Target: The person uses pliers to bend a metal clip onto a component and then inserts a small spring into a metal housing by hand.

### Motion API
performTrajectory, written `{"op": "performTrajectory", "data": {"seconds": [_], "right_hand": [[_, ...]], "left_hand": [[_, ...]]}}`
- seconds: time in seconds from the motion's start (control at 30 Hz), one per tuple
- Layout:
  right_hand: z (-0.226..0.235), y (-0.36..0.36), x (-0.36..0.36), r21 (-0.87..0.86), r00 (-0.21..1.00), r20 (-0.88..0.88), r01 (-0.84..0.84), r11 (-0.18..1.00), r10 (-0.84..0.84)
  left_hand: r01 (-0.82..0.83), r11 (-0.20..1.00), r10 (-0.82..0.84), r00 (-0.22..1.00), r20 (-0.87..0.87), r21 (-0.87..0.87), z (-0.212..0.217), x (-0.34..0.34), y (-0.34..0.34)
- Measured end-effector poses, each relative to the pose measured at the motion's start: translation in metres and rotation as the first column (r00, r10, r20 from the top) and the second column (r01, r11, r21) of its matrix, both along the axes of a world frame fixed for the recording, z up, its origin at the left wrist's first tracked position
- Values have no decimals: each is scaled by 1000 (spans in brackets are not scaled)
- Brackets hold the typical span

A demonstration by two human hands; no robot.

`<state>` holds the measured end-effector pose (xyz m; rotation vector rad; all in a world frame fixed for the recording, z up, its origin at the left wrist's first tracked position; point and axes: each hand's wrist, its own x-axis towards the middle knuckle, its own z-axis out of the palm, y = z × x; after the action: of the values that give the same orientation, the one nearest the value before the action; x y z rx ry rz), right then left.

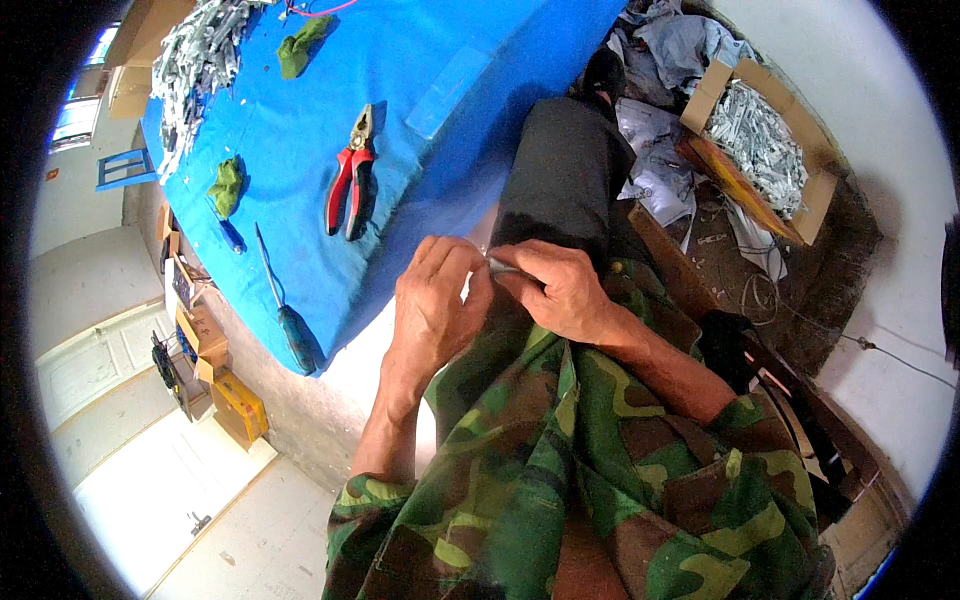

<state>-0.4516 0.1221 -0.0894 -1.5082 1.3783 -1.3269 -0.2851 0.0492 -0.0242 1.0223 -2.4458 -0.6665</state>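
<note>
Over my lap, my left hand (437,300) and my right hand (562,288) meet with fingertips pinched together. Between them shows a small grey, metal-looking piece (501,266), mostly covered by the fingers. My right thumb and forefinger press on it; the left fingertips touch its other end. On the blue cloth (310,270) to the left lie pliers with red and black handles (350,180) and a screwdriver with a dark teal handle (293,335). Neither tool is in my hands.
Silvery strips (205,65) are heaped at the cloth's far left, near two green cloth bits (299,48). A small blue-handled tool (231,236) lies by the left edge. At right, an open cardboard box (815,205) holds similar strips, beside crumpled plastic bags (655,150).
</note>
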Motion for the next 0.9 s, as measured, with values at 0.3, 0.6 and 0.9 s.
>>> {"op": "performTrajectory", "data": {"seconds": [0.3,0.6,0.9], "right_hand": [[-4,0,3,-29,999,37,19,999,-18],[2,-3,5,20,979,194,60,998,-62],[2,0,7,128,955,265,105,986,-136]], "left_hand": [[-159,979,165,985,-46,125,-7,-3,9],[-226,972,214,963,-161,-62,-13,-12,16],[-284,918,258,958,-125,-277,-19,-22,31]]}}
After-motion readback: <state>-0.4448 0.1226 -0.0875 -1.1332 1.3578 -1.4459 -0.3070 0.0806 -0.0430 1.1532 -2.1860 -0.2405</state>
